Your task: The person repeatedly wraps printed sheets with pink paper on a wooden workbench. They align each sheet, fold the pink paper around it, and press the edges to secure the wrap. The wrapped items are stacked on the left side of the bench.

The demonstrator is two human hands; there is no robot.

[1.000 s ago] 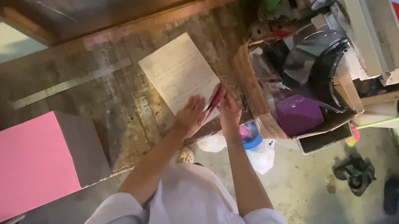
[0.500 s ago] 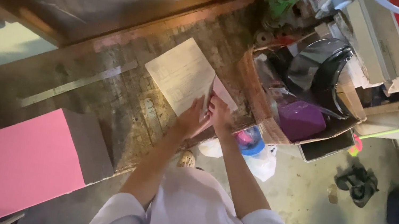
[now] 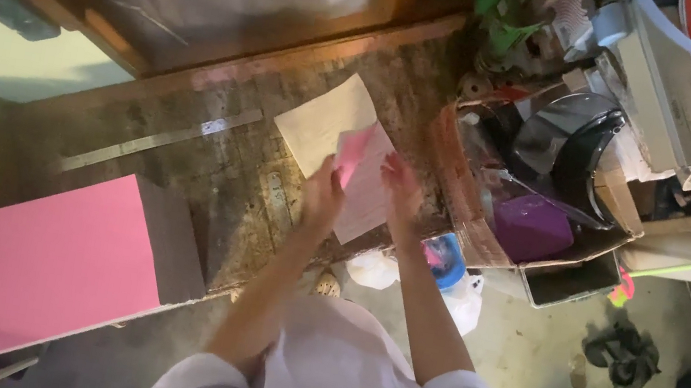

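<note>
My left hand (image 3: 322, 192) and my right hand (image 3: 402, 190) both hold a pale pink sheet of paper (image 3: 362, 189) a little above a dark, worn table (image 3: 218, 173). One corner of the sheet is folded up and shows a brighter pink side. A cream sheet of paper (image 3: 320, 120) lies flat on the table just behind the pink one, partly under it.
A large pink board (image 3: 34, 264) lies on the table's near left. A cardboard box (image 3: 536, 226) with a purple box and a black helmet-like thing stands at the right. A metal ruler (image 3: 158, 139) lies on the table. Shoes and bags are on the floor at right.
The pink paper was held edge-on near the table's right end. Now it is spread out flat between both hands, which have moved apart over the cream sheet.
</note>
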